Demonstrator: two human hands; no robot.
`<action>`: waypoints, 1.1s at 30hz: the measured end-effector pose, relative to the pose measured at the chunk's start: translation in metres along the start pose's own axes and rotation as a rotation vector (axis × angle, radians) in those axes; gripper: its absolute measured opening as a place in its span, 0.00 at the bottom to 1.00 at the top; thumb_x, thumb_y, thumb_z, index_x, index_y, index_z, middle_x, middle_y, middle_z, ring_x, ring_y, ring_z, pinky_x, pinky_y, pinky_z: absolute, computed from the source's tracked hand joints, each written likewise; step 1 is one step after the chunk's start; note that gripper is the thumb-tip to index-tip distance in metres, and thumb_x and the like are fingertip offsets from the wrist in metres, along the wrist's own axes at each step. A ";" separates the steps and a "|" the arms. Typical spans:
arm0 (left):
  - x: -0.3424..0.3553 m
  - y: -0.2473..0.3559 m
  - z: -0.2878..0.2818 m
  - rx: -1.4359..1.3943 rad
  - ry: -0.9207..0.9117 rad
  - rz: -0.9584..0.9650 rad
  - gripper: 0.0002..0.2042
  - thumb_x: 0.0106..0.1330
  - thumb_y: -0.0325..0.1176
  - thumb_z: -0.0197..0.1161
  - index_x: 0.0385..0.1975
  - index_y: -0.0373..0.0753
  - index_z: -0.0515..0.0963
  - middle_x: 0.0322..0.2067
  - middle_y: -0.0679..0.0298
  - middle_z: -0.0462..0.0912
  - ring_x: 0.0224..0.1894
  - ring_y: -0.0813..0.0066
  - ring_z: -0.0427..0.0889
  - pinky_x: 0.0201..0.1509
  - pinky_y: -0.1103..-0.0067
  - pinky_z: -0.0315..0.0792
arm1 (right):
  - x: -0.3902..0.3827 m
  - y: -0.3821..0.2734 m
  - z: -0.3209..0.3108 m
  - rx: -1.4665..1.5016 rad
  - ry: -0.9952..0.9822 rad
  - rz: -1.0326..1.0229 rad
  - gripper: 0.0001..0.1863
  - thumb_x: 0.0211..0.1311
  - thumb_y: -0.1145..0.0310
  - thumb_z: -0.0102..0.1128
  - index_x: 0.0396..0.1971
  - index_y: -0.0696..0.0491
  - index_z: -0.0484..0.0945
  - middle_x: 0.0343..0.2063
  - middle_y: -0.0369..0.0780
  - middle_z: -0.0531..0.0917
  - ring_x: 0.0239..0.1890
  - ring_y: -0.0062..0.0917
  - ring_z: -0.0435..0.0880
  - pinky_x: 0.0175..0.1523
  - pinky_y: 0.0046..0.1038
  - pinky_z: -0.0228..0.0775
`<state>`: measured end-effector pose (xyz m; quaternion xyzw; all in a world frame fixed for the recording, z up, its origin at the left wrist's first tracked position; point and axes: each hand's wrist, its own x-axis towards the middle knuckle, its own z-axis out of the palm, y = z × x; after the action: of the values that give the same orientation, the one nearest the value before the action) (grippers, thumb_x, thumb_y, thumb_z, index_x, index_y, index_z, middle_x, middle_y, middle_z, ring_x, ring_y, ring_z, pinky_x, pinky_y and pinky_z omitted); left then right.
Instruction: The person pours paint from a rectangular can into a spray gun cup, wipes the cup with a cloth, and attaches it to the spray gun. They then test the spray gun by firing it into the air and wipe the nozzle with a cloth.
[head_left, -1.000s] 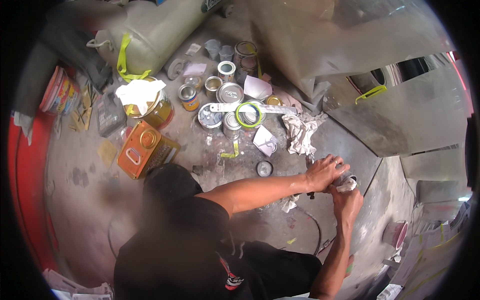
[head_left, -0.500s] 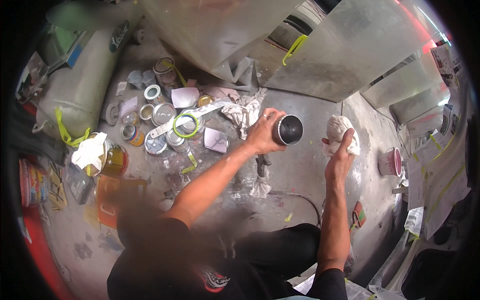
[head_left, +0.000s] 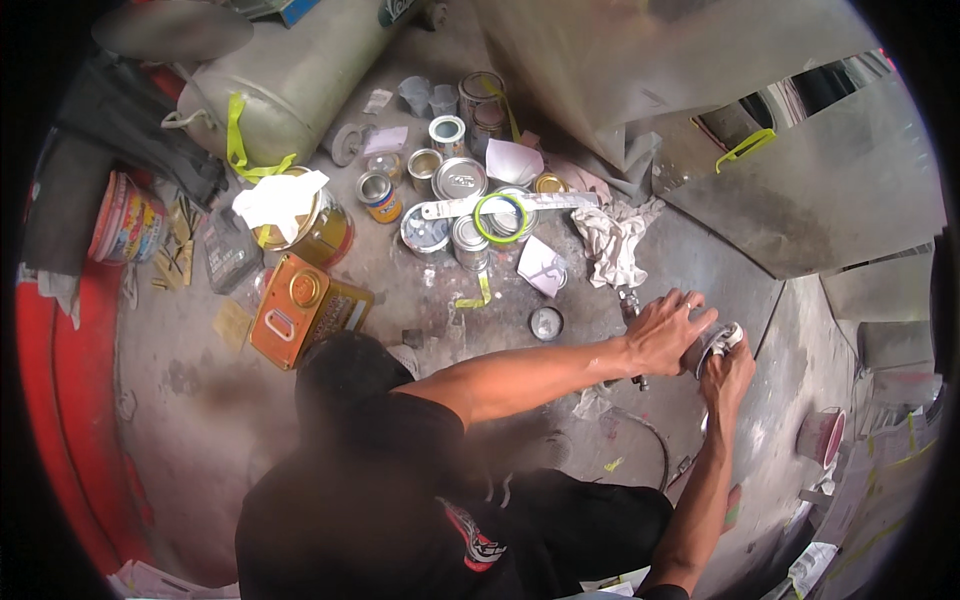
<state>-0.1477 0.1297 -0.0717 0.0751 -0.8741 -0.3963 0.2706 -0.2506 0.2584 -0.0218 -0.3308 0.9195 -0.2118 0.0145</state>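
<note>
Bare floor (head_left: 775,440) at near right, right hand (head_left: 728,380) closed on a bunched white cloth (head_left: 729,337) against a dark cup (head_left: 699,350), left hand (head_left: 662,335) curled around that cup, clustered cans (head_left: 460,180) farther left, grey sheet's edge (head_left: 735,248) beyond.

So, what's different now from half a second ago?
The right hand has brought the white rag leftward, from well apart to the mouth of the cup, which no longer faces the camera. Neither was let go: the left hand still grips the cup. The metal cans and yellow-green ring stayed put.
</note>
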 end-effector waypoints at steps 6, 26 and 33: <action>0.008 -0.019 -0.002 -0.171 -0.075 0.090 0.34 0.35 0.33 0.72 0.50 0.40 0.71 0.49 0.56 0.71 0.48 0.51 0.74 0.49 0.65 0.75 | -0.006 -0.036 -0.012 -0.205 0.171 -0.427 0.21 0.48 0.79 0.57 0.46 0.52 0.76 0.43 0.47 0.82 0.36 0.42 0.83 0.39 0.37 0.75; 0.014 -0.027 -0.004 -0.172 -0.179 -0.031 0.41 0.28 0.40 0.79 0.52 0.42 0.72 0.51 0.54 0.70 0.53 0.55 0.74 0.53 0.66 0.72 | 0.007 0.023 -0.002 0.265 -0.155 0.345 0.19 0.59 0.61 0.53 0.23 0.65 0.76 0.17 0.43 0.80 0.21 0.31 0.80 0.26 0.32 0.66; 0.039 -0.051 -0.051 -0.892 -0.125 0.000 0.37 0.36 0.32 0.79 0.52 0.36 0.72 0.47 0.62 0.77 0.51 0.72 0.75 0.57 0.76 0.70 | -0.001 0.069 -0.027 0.880 -0.090 0.274 0.15 0.58 0.74 0.58 0.47 0.58 0.78 0.31 0.41 0.85 0.25 0.19 0.82 0.26 0.21 0.75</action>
<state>-0.1575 0.0489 -0.0660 -0.0729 -0.6326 -0.7380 0.2234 -0.2961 0.3174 -0.0248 -0.1777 0.7759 -0.5634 0.2214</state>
